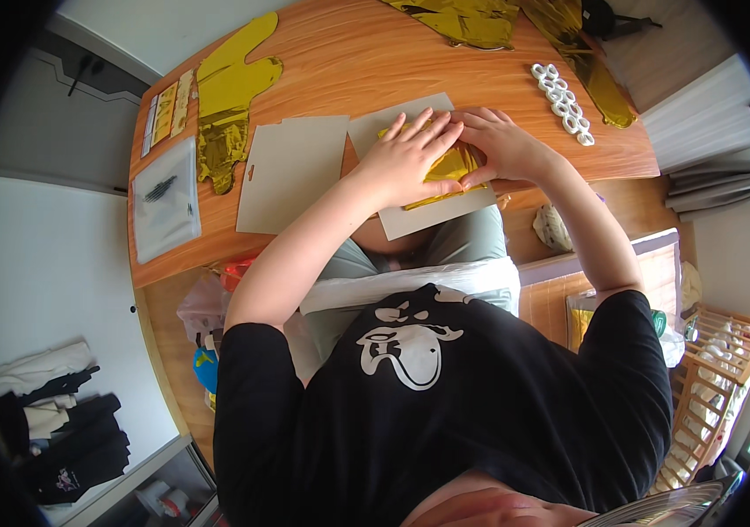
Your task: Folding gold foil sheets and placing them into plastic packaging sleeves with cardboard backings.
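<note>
Both my hands lie flat over a folded piece of gold foil (457, 164), which looks like a flat, uninflated foil balloon. It rests on a grey-beige cardboard sheet (405, 227) at the table's front edge. My left hand (410, 160) has its fingers stretched out across the foil's left part. My right hand (502, 147) covers the right part, fingers extended and thumb pointing toward the left thumb. Parts of the foil are hidden under both palms. Just left of it lies a second cardboard sheet (291, 171) with a small slot near its left edge.
Gold foil balloons lie flat on the wooden table (331, 61): one (225, 105) at the left, others (471, 19) at the far right. Clear plastic bags (166, 202) and printed cards (164, 114) are at the left edge. Several white rolls (561, 104) sit at the right.
</note>
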Demonstrator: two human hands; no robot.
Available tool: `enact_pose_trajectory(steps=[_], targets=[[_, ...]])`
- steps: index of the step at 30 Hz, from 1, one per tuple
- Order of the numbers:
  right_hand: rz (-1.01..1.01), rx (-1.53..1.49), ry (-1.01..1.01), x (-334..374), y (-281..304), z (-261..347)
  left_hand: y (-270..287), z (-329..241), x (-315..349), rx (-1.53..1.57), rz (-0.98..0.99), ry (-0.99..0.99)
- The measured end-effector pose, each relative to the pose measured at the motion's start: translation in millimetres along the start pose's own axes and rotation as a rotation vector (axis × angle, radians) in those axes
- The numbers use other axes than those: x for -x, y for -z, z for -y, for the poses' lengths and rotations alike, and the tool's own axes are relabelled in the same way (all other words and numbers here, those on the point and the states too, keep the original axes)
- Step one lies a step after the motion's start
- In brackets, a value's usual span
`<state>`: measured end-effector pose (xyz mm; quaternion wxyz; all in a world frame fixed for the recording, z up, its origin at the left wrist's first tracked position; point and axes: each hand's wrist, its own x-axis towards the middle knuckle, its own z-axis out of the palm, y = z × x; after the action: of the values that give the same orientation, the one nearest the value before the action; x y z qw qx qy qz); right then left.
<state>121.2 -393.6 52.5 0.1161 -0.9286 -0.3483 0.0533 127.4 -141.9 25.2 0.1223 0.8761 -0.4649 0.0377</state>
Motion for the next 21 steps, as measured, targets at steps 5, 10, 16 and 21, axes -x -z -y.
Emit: enact_pose_trajectory(steps=[5, 10, 16, 21], targets=[[-0.059, -0.062, 0.017, 5.7, -6.0, -3.1, -11.8, -0.8, 3.1, -0.118, 0.003, 0.007], [-0.399, -0.218, 0.038, 24.6, -22.5, 0.7, -13.1, 0.6, 2.7, -0.049, 0.006, 0.021], [-0.37, -0.336, -0.112, 58.2, -14.2, 47.2, -12.0, 2.0, 3.3, -0.03, -0.013, 0.005], [-0.502, -0.236, 0.015, 55.9, -20.9, 50.9, -12.7, 4.2, 3.2, -0.016, -0.003, 0.008]])
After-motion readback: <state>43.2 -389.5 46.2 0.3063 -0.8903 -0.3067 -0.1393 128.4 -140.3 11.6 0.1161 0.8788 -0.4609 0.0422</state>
